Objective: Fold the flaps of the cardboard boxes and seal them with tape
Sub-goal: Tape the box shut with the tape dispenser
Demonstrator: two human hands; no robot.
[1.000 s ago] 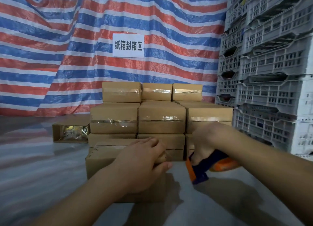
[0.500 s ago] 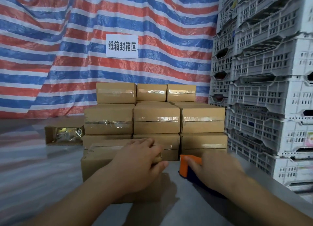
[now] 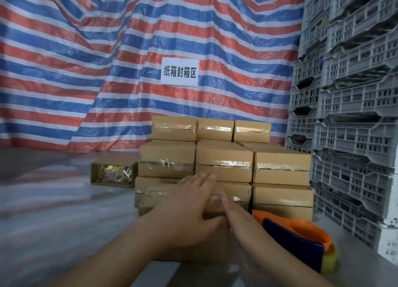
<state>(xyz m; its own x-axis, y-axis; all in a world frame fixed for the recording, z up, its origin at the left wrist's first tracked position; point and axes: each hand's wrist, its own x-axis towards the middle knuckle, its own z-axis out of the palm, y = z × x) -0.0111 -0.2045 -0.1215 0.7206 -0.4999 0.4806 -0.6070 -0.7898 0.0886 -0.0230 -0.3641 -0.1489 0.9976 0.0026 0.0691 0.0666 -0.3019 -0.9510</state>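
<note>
Cardboard box (image 3: 155,202) sits near centre on the table (image 3: 53,222), just in front of the stack of taped boxes (image 3: 224,164). Left hand (image 3: 185,211) lies flat on its top, fingers straight; right hand (image 3: 239,220) rests beside it, fingers extended along the tape. Orange-and-blue tape dispenser (image 3: 301,239) lies free at near right.

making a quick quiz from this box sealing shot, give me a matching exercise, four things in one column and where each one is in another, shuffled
Things:
1. tape dispenser
2. open box
3. white sign
4. grey crates

Places:
A. hung on the striped tarp
B. stacked along the right side
C. on the table, right of the right hand
D. left of the sealed boxes, on its side

Pairs: 1-C, 2-D, 3-A, 4-B
</note>
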